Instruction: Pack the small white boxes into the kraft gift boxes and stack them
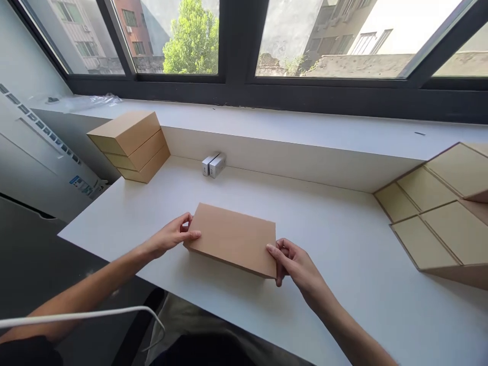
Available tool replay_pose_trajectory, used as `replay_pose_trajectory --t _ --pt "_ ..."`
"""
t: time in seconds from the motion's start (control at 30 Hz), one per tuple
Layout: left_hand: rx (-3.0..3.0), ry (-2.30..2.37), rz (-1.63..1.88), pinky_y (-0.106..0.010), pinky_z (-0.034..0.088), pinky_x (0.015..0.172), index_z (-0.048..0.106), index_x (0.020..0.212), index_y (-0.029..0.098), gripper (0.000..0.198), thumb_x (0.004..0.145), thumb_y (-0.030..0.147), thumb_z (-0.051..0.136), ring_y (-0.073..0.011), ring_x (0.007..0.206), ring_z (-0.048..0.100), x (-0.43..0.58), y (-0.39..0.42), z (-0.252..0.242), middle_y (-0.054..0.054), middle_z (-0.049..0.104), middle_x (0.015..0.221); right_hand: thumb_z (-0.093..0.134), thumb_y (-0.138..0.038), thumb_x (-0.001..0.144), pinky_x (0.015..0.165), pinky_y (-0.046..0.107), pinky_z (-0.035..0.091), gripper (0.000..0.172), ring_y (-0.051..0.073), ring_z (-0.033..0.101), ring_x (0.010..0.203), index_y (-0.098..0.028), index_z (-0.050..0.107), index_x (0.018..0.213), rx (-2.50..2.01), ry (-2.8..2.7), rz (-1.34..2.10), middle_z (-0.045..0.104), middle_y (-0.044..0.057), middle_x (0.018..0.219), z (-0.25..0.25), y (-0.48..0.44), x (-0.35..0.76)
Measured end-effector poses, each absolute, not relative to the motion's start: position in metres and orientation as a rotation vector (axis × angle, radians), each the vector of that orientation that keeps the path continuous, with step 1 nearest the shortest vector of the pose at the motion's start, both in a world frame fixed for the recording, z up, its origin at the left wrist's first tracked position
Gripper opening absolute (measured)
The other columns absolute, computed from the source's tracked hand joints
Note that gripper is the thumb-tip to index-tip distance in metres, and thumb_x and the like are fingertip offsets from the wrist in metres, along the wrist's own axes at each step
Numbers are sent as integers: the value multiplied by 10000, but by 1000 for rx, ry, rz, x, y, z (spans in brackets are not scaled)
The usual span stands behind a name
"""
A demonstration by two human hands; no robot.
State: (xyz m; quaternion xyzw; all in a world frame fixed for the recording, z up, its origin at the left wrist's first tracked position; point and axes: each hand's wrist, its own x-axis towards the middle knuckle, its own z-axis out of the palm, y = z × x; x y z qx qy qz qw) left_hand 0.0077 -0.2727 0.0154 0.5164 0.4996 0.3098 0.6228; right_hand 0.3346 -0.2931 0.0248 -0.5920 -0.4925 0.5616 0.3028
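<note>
A flat brown cardboard box is between my two hands, over the middle of the white table. My left hand grips its left end, thumb on the top face and fingers curled behind the edge. At the right end, my right hand pinches the box the same way, with the thumb near the corner. The box's top looks plain and closed. Whether its underside rests on the table or is slightly raised, I cannot tell.
A stack of brown boxes stands at the table's back left. Two small white-grey boxes sit by the back wall. More stacked cartons stand at the right. A white cable crosses the lower left, below the table's front edge.
</note>
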Motion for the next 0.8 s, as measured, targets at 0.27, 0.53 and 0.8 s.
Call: replay_pose_trajectory --t 0.27,0.53,0.8 --pt "1097 1026 651 -308 441 861 592 1143 241 376 829 385 737 -237 1153 568 -4 -284 20 -74 644 1271 526 -627 892 391 210 224 427 59 376 239 -204 472 876 -1502 -1424 1694 629 -22 484 37 -311 344" --pt "1095 1041 593 -453 484 986 712 1106 169 558 777 620 719 -352 1179 618 8 -280 16 -133 713 1220 683 -621 805 428 301 531 427 197 655 524 -217 652 938 -1467 -1659 1493 690 37 721 42 -359 315" --pt "1642 1149 1218 -534 203 1249 489 1402 304 540 908 443 655 -311 1524 255 30 -311 -3 -93 309 1634 602 -587 895 864 375 618 457 313 687 1063 -220 712 1144 -1544 -1508 999 745 102 1030 25 -382 332"
